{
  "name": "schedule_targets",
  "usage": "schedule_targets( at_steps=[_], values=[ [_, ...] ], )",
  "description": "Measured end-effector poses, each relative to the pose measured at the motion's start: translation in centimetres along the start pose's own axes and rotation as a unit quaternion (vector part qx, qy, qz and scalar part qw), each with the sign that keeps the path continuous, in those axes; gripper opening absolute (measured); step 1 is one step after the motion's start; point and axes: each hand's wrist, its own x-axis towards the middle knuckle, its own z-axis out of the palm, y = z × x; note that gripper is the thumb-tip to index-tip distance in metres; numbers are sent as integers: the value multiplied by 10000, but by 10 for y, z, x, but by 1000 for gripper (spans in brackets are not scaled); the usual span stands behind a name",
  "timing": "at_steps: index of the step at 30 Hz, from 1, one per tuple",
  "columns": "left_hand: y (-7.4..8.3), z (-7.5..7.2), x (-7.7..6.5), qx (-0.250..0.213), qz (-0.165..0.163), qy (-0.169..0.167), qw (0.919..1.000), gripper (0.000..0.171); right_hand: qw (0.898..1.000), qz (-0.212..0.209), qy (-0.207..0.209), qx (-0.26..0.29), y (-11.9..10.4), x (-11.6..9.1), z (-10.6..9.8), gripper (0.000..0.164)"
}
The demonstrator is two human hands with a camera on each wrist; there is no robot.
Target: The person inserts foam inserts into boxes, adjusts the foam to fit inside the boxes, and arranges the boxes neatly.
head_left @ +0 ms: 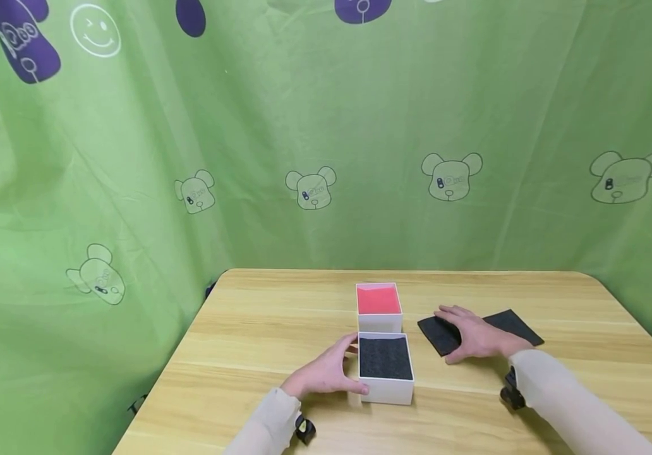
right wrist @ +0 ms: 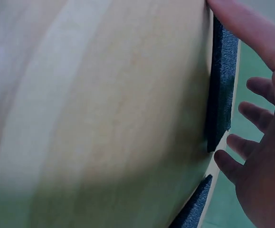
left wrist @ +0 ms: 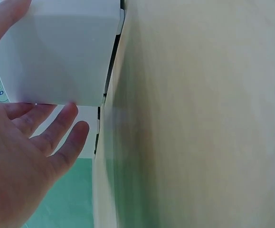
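My left hand (head_left: 326, 371) grips a white open-topped box (head_left: 387, 390) at its left side. The thumb lies on the front wall and the fingers are at the rear left corner. Inside the box is a black foam pad (head_left: 385, 358). In the left wrist view, the hand (left wrist: 28, 152) has its fingertips along the box's edge (left wrist: 61, 61). My right hand (head_left: 476, 338) spans a flat black foam piece (head_left: 440, 335), thumb by the near edge and fingers at the far edge. From the right wrist, the fingers of this hand (right wrist: 265, 137) look spread beside the foam (right wrist: 222, 80).
Directly behind the gripped box stands a second white box (head_left: 380, 323) with a red-pink lining (head_left: 379, 300). Another black foam piece (head_left: 513, 325) lies right of my right hand, partly behind it. A green printed curtain (head_left: 360, 126) hangs beyond the wooden table (head_left: 269, 303).
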Motion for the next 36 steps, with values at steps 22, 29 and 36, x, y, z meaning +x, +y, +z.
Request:
schedule_targets(
  at_steps=[22, 29, 36],
  values=[
    [3, -1, -1, -2, -3, -24, 10000, 100, 9998, 193, -33, -42, 4, 3, 4, 99],
    [3, 0, -1, -34, -23, -16, 10000, 100, 9995, 265, -175, -91, 5, 1, 3, 99],
    [2, -1, -1, -47, -7, -3, 10000, 99, 9997, 193, -111, -140, 4, 1, 2, 97]
  ],
)
